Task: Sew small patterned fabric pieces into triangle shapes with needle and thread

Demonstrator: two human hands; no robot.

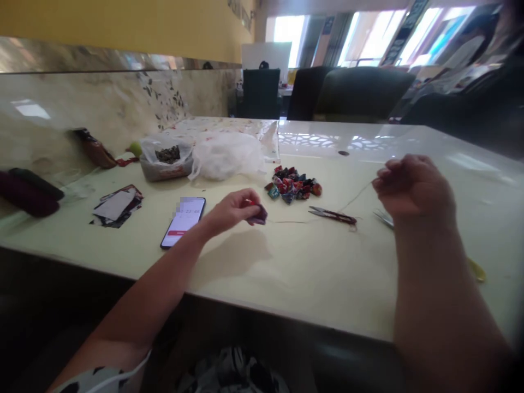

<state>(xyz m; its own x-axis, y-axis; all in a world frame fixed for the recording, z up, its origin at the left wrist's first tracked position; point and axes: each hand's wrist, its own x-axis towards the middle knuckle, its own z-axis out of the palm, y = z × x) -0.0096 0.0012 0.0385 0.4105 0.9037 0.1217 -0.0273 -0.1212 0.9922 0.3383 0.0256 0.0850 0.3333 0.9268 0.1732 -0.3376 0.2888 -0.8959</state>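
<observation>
My left hand (pixel 234 212) is closed, pinching a small dark purple and red fabric piece (pixel 257 216) above the table. A thin thread (pixel 360 192) runs from that piece, past the thread snips (pixel 333 214), and up to my right hand (pixel 415 188). The right hand is raised with its fingers drawn together at the thread's end; whether a needle sits in them is hidden. Beyond the snips lies a pile of small colourful stuffed fabric pouches (pixel 292 184). A second metal tool (pixel 383 219) is partly covered by my right wrist.
A phone (pixel 182 222) lies left of my left hand, near stacked fabric scraps (pixel 117 206). Behind stand a container of dark filling (pixel 167 164) and a white plastic bag (pixel 229 155). A brown bottle (pixel 95 148) and a maroon object (pixel 28 194) are at left, a yellow item (pixel 477 270) at right.
</observation>
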